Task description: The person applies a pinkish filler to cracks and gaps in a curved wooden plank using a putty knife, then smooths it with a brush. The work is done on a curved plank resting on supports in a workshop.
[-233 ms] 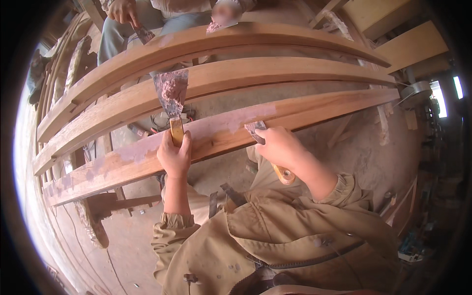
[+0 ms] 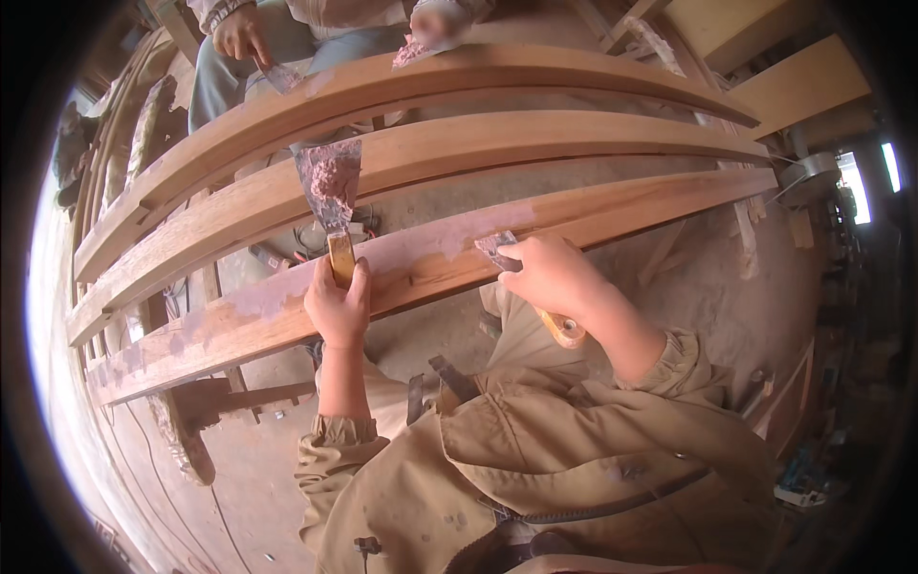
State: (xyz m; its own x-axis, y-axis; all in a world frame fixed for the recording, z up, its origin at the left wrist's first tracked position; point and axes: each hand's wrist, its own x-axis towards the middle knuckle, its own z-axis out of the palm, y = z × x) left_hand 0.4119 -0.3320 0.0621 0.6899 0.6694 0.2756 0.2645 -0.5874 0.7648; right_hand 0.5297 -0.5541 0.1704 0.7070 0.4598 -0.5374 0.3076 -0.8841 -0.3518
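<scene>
My left hand is closed round the yellow handle of a wide putty knife, blade pointing away from me. A lump of pink putty lies on that blade. In my right hand is a second, smaller putty knife, its blade against or just over the face of the nearest wooden beam; its yellow handle end sticks out below my palm. Pink putty is smeared along the beam's upper face, from the left end to just past the middle.
Two more long beams lie beyond, roughly parallel. Across from me a seated person holds a scraper in one hand and pink putty by the other. Cables and a tool lie on the floor under the beams. Boards stand at the far right.
My right hand and its putty knife have shifted very slightly, and the knife's handle end has swung a little right. The left hand has barely moved. The other person's putty has moved slightly left.
</scene>
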